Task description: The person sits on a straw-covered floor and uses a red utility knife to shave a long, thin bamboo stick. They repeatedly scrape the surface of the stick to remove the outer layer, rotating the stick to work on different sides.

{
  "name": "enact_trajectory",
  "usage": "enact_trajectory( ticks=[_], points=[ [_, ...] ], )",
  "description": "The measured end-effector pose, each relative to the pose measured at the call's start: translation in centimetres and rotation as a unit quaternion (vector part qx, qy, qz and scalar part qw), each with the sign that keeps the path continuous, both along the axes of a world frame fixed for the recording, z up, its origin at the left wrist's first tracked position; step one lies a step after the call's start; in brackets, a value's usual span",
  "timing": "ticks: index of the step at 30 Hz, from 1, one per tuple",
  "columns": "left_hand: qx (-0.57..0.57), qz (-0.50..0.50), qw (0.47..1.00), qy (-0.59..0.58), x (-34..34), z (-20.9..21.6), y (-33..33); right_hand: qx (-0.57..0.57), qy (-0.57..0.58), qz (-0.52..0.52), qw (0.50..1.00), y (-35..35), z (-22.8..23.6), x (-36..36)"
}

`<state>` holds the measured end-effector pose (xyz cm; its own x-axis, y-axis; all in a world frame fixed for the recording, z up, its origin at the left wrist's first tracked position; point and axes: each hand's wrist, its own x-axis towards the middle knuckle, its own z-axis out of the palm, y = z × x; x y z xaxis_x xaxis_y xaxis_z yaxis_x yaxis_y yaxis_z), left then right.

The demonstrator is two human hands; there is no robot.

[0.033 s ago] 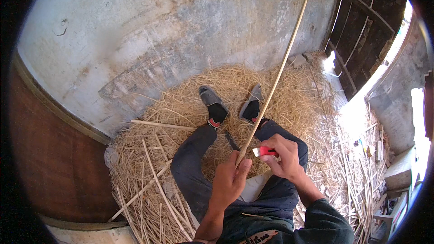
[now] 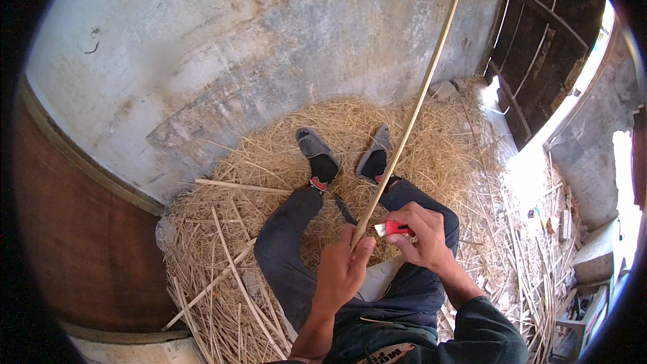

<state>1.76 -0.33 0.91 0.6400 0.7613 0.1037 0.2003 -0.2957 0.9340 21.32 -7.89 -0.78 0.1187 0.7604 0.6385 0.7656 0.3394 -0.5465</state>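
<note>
My left hand [image 2: 342, 269] is closed around the lower end of a long, pale bamboo strip [image 2: 419, 104]. The strip rises from my lap, slanting up and to the right past the top edge of the view. In my right hand [image 2: 426, 237] is a red utility knife [image 2: 397, 228], held between thumb and fingers. Its short, pale blade end points left toward the strip, just to the right of my left thumb. A small gap appears between blade and strip. A pale sheet [image 2: 379, 282] lies across my lap, partly hidden by my hands.
Straw-like shavings [image 2: 269, 152] cover the floor around my feet. Loose strips [image 2: 232, 269] lie at the left, with more strips [image 2: 532, 263] heaped at the right. A dark blade-like piece [image 2: 346, 210] lies between my legs. Ahead stands a stained wall [image 2: 283, 40]; a dark wooden door [image 2: 546, 40] is at the far right.
My right hand and the utility knife have shifted very slightly left, toward the strip. My left hand and the bamboo strip look unmoved.
</note>
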Motion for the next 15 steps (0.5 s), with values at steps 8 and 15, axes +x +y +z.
enact_trajectory(
  ticks=[8, 15],
  points=[
    [0.018, 0.019, 0.999, -0.026, 0.6, -0.9, -0.5, 0.056, -0.043, -0.011, 0.997, 0.6, 0.8, -0.6],
    [0.102, 0.057, 0.992, 0.041, 0.7, -1.2, -0.6, 0.055, -0.059, -0.021, 0.997, 0.7, 0.9, -0.9]
  ],
)
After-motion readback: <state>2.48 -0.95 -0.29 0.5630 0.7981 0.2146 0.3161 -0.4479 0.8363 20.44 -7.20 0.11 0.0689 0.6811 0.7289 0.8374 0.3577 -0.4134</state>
